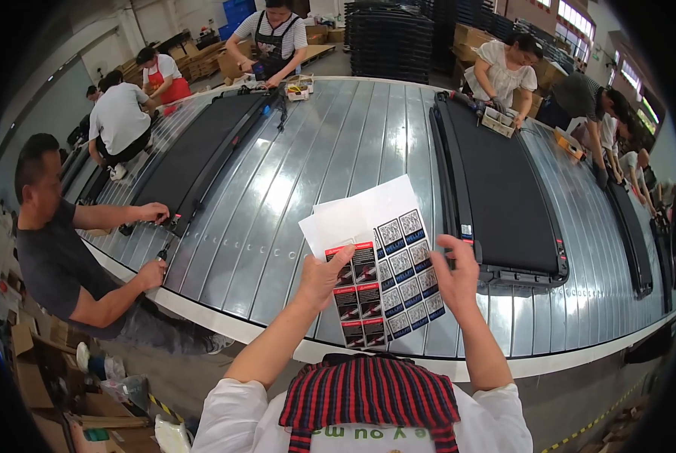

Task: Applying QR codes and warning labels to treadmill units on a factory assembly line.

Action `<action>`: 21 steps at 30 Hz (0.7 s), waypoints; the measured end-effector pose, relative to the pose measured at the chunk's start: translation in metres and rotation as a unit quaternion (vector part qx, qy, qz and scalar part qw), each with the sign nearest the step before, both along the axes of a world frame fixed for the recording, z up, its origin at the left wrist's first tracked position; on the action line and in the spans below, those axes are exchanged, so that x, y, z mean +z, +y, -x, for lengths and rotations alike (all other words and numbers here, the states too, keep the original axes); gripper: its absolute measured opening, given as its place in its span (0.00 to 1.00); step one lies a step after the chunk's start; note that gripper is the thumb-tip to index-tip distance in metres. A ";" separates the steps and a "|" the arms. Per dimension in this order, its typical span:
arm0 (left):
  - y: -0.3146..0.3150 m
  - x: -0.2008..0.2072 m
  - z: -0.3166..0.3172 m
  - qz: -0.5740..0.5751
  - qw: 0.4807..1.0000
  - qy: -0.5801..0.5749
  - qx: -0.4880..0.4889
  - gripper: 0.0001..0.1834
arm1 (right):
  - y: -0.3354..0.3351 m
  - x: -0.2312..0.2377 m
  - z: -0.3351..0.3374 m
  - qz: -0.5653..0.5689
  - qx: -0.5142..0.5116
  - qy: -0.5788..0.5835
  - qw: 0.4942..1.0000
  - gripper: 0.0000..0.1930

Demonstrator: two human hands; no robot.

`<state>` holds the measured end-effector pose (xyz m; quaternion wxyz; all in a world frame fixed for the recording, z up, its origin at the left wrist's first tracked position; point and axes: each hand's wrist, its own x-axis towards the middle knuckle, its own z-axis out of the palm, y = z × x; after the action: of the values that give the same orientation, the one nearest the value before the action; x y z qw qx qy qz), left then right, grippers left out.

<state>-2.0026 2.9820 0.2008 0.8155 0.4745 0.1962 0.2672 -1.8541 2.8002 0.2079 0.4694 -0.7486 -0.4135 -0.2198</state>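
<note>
Several sticker sheets are fanned out in front of my chest. My left hand [324,278] is closed on their left side, thumb on top. The front sheet [358,302] carries red and black warning labels. Beside it, another sheet [407,275] has rows of square labels in black, white and blue. Blank white backing [364,211] sticks out above both. My right hand [457,273] is at the right edge of the square labels, fingers bent and thumb apart, with nothing visible between them. Whether its fingertips touch the sheet I cannot tell.
A black treadmill deck [500,189] lies on the metal slat conveyor [315,143] ahead right; another treadmill deck [202,151] lies left. A co-worker [73,241] works at the left one's near end. Across the line, another co-worker [508,72] handles a parts box [498,121].
</note>
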 end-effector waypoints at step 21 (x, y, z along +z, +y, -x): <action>0.010 -0.017 -0.010 -0.074 0.992 0.024 0.101 0.21 | 0.064 -0.006 0.031 0.072 0.143 0.192 0.968 0.09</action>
<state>-1.9928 2.9916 0.1834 0.7422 0.5174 0.2427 0.3501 -1.8854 2.8640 0.2018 0.5119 -0.7415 -0.4328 0.0279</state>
